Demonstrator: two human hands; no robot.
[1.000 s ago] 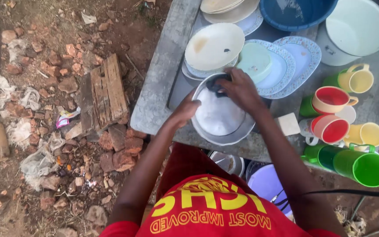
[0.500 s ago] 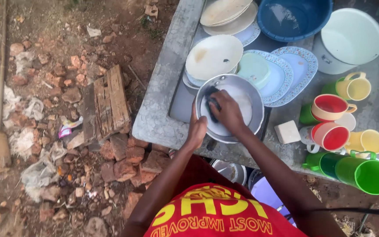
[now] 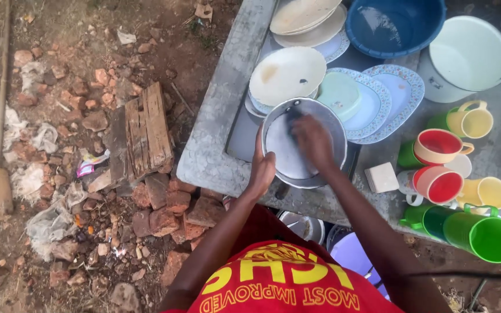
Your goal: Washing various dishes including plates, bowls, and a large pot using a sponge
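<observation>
A round metal pan (image 3: 288, 153) sits tilted at the near edge of the concrete tabletop (image 3: 215, 133), in front of a stack of plates (image 3: 288, 75). The left hand (image 3: 261, 168) clasps the pan's left rim, its grip closed on the metal. The right hand (image 3: 313, 142) presses inside the pan, blurred; whether its grip holds anything I cannot tell. A bar of soap (image 3: 381, 177) lies just right of the pan, near red, yellow and green cups (image 3: 439, 184). A blue basin (image 3: 394, 24) stands further back.
</observation>
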